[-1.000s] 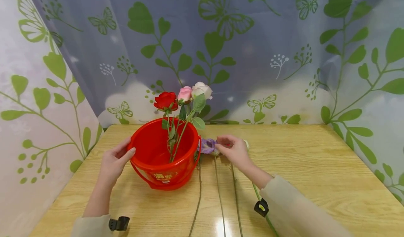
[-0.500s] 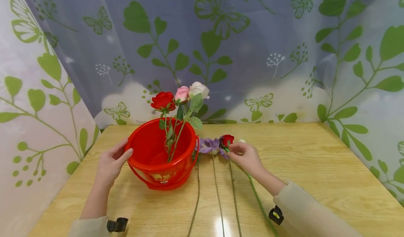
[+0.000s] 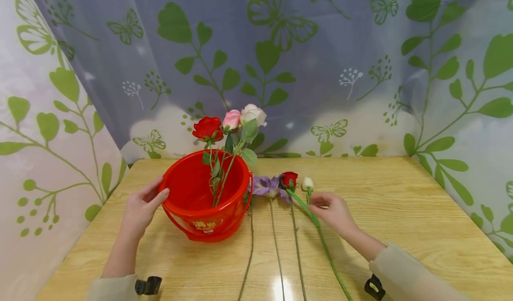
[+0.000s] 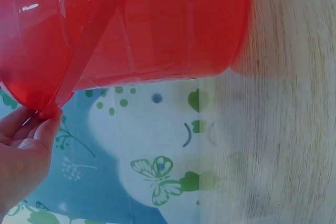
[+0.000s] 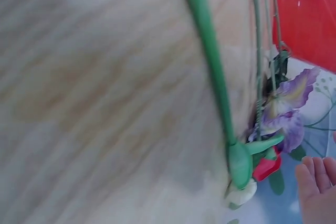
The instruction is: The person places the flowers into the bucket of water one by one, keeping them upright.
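Observation:
A red plastic bucket [image 3: 232,229] stands on the table, its rim gripped on the left side by my left hand [image 3: 140,207], thumb outside. The left wrist view shows the left hand [image 4: 23,156] pinching the rim beside the handle's end. Inside the bucket lean a red rose [image 3: 207,128], a pink rose [image 3: 232,119] and a white rose [image 3: 253,114]. My right hand [image 3: 334,212] hovers beside the white bud [image 3: 307,183], fingers loosely bent, holding nothing. In the right wrist view, the right hand [image 5: 319,192] is apart from the green stem [image 5: 212,61].
Right of the bucket lie purple flowers [image 3: 266,186] and a dark red rose [image 3: 289,179], with several long stems running toward the table's near edge. A patterned curtain [image 3: 340,69] hangs behind the wooden table [image 3: 409,203].
My right hand has moved right, away from the purple flowers and past the dark red rose, to the white bud, uncovering those flowers. The left hand keeps its grip on the bucket.

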Demonstrator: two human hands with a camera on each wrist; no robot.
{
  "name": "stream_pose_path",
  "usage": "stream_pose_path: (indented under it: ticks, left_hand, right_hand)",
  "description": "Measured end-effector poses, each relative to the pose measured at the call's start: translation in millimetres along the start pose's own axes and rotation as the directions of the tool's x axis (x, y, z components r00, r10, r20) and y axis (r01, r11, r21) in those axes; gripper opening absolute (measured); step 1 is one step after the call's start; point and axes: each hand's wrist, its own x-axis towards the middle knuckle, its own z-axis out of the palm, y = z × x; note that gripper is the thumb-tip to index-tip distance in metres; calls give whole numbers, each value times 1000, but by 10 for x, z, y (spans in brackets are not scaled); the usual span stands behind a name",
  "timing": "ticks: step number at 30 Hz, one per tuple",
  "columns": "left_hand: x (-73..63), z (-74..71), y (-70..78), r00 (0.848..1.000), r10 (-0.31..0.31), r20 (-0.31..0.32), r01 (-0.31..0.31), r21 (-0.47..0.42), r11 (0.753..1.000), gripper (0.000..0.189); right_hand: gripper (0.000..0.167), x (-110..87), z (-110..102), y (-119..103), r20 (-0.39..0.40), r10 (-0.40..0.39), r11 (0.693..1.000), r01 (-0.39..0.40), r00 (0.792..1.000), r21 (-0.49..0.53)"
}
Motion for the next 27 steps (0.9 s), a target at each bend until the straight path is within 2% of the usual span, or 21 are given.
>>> stream_pose_path:
  ticks: [11, 16, 23, 27]
  left_hand:
    - [21, -14, 20, 1000, -4, 2, 4, 11, 1000, 51]
    - [16, -9, 50, 1000, 4, 4, -4, 25, 1000, 51]
    - [7, -3, 44, 1000, 9, 4, -9, 23, 1000, 50]
    - [6, -4, 15, 1000, 11, 4, -11, 13, 1000, 50]
  right_hand:
    - [24, -48, -52, 149, 56, 23, 997, -19, 998, -74]
    - [25, -91, -42, 176, 105, 75, 995, -68, 992, -66]
    - [27, -167, 2, 192, 137, 170, 981, -155, 976, -115]
    - [27, -192, 2, 189, 144, 172, 977, -151, 975, -148]
